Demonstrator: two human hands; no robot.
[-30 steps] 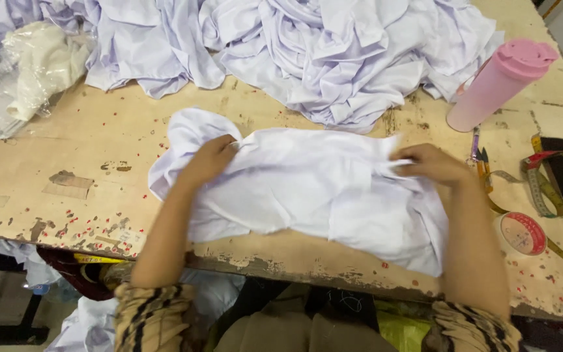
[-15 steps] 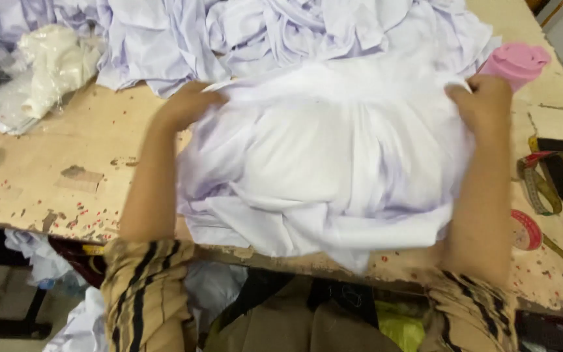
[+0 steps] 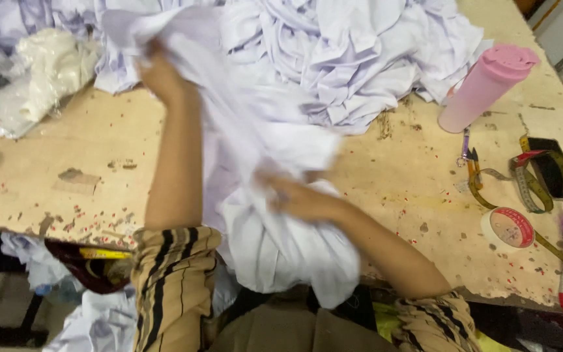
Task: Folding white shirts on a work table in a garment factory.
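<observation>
I hold a white garment (image 3: pixel 262 150) up over the worn wooden table (image 3: pixel 399 176). My left hand (image 3: pixel 161 75) grips its upper edge, raised high toward the far side. My right hand (image 3: pixel 294 195) is blurred, lower and near the table's front edge, closed on the garment's lower folds, which hang down past the edge toward my lap. Behind the garment lies a big heap of similar white cloth (image 3: pixel 360 58).
A pink tumbler (image 3: pixel 487 88) stands at the right. Near it lie small snips (image 3: pixel 470 156), a measuring tape (image 3: pixel 529 189), a dark phone (image 3: pixel 555 166) and a roll of tape (image 3: pixel 509 228). Plastic bags (image 3: pixel 40 72) sit far left; cloth scraps (image 3: pixel 99 319) lie below the table.
The garment lay on the table under both hands; I lifted it. Now my left hand is raised higher and my right hand has dropped to the lower folds.
</observation>
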